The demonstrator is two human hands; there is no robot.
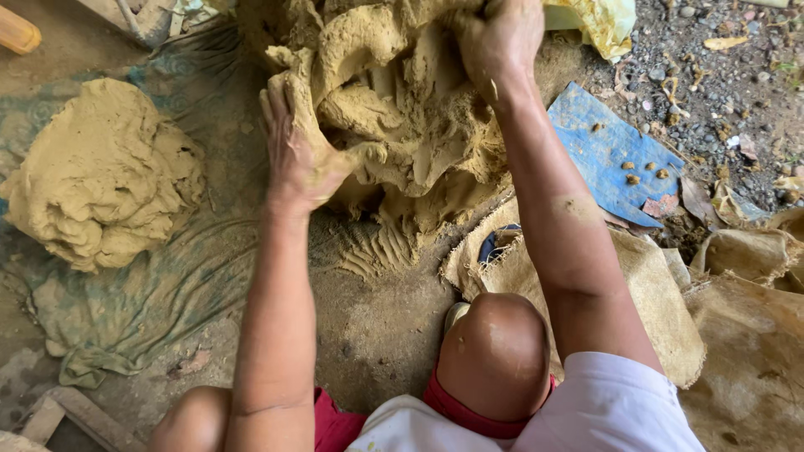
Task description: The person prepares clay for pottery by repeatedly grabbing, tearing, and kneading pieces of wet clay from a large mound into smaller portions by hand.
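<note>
Two bare hands are pressed into a large clay mass (402,109) lying on the ground ahead of the knees. Left hand (295,155) is laid flat against the mass's left flank, fingers spread, its grip apart. Right hand (500,42) is dug into the top edge, its grip clamped on a fold of clay. A second clay lump (105,172) is seen well apart at left, resting on a greenish cloth (159,301). Burlap sacking (645,285) is spread at right beside a blue board (607,151), with gravel (720,75) beyond.
</note>
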